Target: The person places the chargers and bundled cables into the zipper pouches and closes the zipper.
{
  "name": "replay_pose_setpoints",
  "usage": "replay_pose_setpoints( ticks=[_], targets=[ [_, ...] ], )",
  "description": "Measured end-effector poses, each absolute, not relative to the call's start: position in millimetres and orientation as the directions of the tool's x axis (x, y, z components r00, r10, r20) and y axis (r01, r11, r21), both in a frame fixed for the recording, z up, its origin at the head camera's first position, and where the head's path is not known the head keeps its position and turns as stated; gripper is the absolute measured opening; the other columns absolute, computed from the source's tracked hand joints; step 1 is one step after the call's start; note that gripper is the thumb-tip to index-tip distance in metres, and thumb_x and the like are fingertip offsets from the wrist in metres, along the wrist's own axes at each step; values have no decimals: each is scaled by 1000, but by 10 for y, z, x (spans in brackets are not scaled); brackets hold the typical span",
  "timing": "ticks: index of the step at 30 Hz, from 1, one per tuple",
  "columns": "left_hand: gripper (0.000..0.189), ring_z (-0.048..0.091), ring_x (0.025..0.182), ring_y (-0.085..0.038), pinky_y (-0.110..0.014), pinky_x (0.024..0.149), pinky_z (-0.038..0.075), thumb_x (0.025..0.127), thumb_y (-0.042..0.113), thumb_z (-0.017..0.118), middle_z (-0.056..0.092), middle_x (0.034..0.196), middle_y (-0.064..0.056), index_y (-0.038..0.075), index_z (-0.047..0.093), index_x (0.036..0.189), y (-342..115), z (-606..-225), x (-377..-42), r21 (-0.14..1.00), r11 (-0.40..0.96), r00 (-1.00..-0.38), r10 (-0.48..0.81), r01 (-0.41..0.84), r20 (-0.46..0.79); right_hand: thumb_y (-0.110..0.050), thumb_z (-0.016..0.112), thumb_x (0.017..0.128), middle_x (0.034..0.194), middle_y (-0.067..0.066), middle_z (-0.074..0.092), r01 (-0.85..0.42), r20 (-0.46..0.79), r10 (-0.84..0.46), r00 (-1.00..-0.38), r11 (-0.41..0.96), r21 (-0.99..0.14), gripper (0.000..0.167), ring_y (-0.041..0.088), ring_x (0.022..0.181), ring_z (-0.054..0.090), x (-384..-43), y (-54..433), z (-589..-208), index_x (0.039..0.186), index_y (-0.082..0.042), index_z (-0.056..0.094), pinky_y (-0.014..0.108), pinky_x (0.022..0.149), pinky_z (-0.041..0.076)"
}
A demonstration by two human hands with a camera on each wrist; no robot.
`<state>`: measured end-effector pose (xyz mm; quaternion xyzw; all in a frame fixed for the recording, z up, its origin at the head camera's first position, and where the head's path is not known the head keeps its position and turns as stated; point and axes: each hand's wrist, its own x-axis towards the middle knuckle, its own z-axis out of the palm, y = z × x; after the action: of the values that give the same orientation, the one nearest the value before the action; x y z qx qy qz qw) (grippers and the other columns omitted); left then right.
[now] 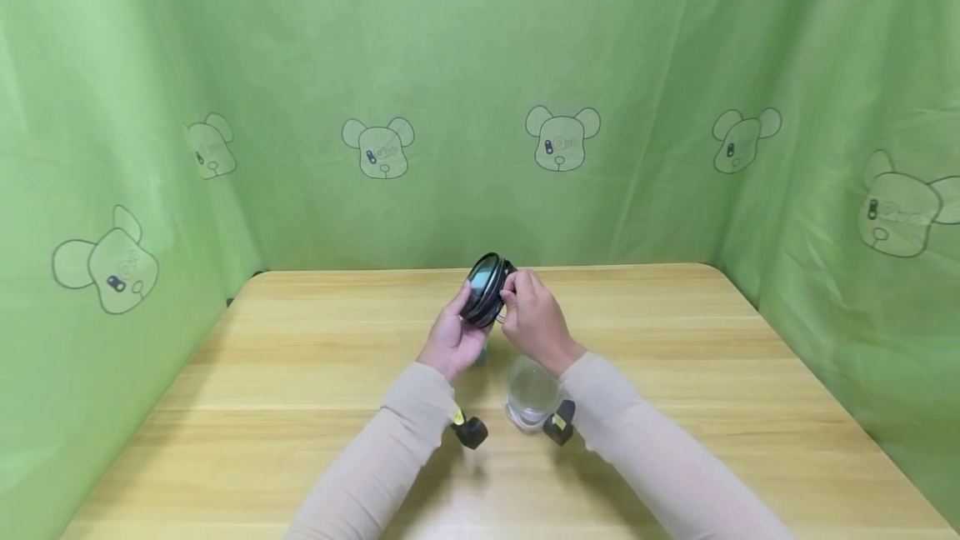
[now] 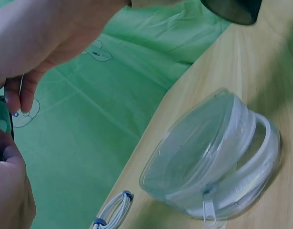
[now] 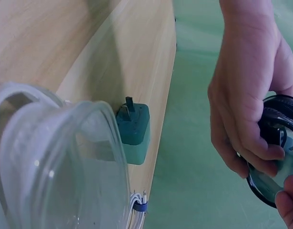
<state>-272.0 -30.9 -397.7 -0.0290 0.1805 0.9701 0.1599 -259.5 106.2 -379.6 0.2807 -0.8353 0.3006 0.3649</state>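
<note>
My left hand [image 1: 455,338] holds up a round black case [image 1: 483,288] with a clear window, its fingers curled round the rim. The right hand [image 1: 536,319] has its fingers bent at the case's right edge and pinches there; the exact part between the fingertips is hidden. In the right wrist view, the left hand [image 3: 248,95] grips the case [image 3: 265,183] from above, while the right hand's fingertips [image 3: 290,202] meet at its edge. Both hands are raised above the table.
Below the hands, a clear pouch [image 2: 198,148] with a white zipper stands on the wooden table [image 1: 300,373]. Near it are a green two-prong charger [image 3: 133,136] and a bundled white cable [image 2: 116,210]. Green curtains [image 1: 480,48] enclose the table's back and sides.
</note>
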Motion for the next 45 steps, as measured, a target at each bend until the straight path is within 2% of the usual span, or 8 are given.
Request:
replay_pose_setpoints(
  ticks=[5, 12, 18, 23, 36, 45],
  targets=[
    [52, 58, 109, -25, -28, 100, 47, 101, 23, 52, 39, 140, -22, -2, 34, 142, -274, -3938, -2727, 291, -905, -950, 291, -311, -111, 10, 58, 82, 77, 11, 47, -685, 769, -264, -582, 669, -288, 16, 24, 64, 48, -2585, 1052, -3805, 86, 0, 47, 37, 56, 52],
    [57, 57, 109, -26, -29, 98, 49, 102, 30, 48, 40, 142, -22, -2, 32, 146, -234, -3908, -2726, 360, -880, -949, 309, -309, -61, 6, 61, 84, 77, 10, 48, -690, 775, -284, -564, 678, -253, 15, 22, 61, 47, -2570, 1044, -3809, 87, 0, 47, 35, 53, 52],
    [53, 56, 111, -26, -28, 100, 47, 102, 18, 50, 37, 145, -23, -4, 30, 146, -226, -3917, -2710, 351, -888, -955, 286, -297, -83, 7, 60, 82, 76, 9, 47, -699, 793, -286, -538, 678, -230, 16, 21, 59, 45, -2552, 1045, -3837, 86, 0, 47, 34, 49, 50],
    [51, 58, 107, -26, -27, 100, 47, 102, 11, 47, 34, 146, -23, -3, 26, 146, -234, -3936, -2687, 341, -887, -950, 294, -311, -103, 8, 60, 80, 75, 9, 46, -697, 803, -285, -523, 686, -210, 16, 20, 57, 44, -2549, 1052, -3866, 85, 0, 46, 33, 46, 48],
    [48, 62, 100, -24, -26, 99, 47, 102, 6, 44, 37, 145, -22, -3, 27, 146, -230, -3879, -2704, 375, -872, -949, 301, -315, -98, 8, 59, 79, 75, 9, 46, -668, 796, -252, -550, 706, -238, 17, 21, 56, 44, -2564, 1057, -3816, 86, 0, 46, 36, 45, 47],
    [51, 49, 122, -28, -27, 99, 47, 101, 4, 45, 33, 147, -23, -4, 24, 146, -243, -3872, -2696, 353, -878, -946, 308, -324, -104, 8, 58, 79, 75, 9, 46, -664, 797, -243, -553, 706, -245, 17, 22, 58, 44, -2584, 1060, -3838, 86, -1, 46, 35, 47, 47]
  ],
)
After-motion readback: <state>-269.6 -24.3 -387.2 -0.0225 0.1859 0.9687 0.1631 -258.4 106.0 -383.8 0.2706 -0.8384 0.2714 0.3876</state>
